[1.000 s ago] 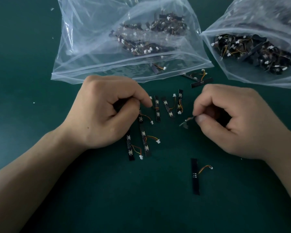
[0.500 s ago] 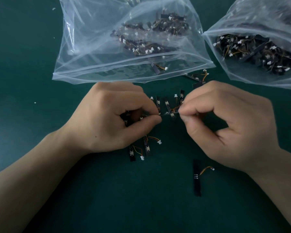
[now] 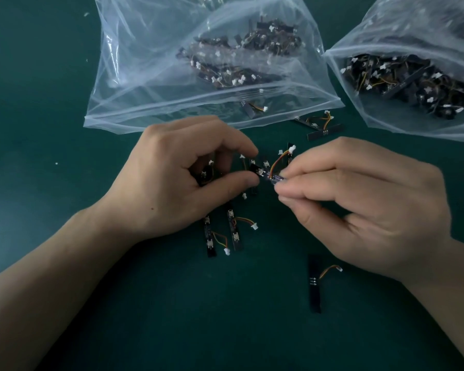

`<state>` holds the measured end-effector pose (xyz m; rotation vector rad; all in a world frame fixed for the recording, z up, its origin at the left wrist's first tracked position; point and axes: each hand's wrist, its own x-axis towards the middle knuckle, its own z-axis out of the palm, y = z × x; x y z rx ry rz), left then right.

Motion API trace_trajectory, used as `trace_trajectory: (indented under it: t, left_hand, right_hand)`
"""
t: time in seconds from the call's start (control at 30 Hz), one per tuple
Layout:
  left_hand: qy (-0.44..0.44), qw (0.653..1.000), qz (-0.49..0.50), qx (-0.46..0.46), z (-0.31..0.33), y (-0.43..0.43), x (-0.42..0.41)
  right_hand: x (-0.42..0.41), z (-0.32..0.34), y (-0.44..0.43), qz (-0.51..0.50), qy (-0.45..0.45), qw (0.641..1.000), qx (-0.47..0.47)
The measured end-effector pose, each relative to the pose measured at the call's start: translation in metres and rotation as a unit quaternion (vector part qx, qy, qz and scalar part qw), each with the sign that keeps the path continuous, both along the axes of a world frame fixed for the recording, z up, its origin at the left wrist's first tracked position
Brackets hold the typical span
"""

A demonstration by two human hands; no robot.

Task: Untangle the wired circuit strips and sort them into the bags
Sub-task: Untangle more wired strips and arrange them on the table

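A small black circuit strip (image 3: 265, 174) with an orange-red wire and white plug hangs between my two hands above the green mat. My left hand (image 3: 182, 178) pinches its left end between thumb and forefinger. My right hand (image 3: 359, 202) pinches its right end. Under the hands lie several loose strips, two of them (image 3: 235, 231) below my left hand. One plain black strip (image 3: 314, 283) lies alone below my right hand. Two clear plastic bags hold many strips: one at the top centre (image 3: 134, 84), one at the top right (image 3: 386, 113).
Two more strips (image 3: 323, 128) lie between the bags near the top-centre bag's mouth, and one strip (image 3: 248, 109) sits just inside that mouth. The green mat (image 3: 51, 183) covers the whole surface. Small white specks dot the mat at the left.
My right hand moved left with its strip to meet my left hand. Both hands now hold the same strip, and its wire and plug stick up between them.
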<state>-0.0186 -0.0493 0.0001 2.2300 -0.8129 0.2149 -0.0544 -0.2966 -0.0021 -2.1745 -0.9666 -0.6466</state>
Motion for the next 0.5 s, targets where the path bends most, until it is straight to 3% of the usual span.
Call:
trace_trajectory:
  t: [0.13, 0.33, 0.5]
  left_hand:
    - [-0.008, 1.000, -0.028, -0.003, -0.001, 0.001, 0.002]
    - [-0.054, 0.998, -0.017, -0.022, -0.004, 0.001, 0.001]
    - [-0.082, 0.996, -0.028, -0.026, -0.005, -0.001, 0.001]
  right_hand:
    - [0.000, -0.001, 0.000, 0.005, 0.018, 1.000, 0.003]
    - [-0.004, 0.003, -0.005, 0.001, 0.143, 0.987, 0.072]
    - [0.003, -0.001, -0.010, -0.047, 0.167, 0.985, -0.006]
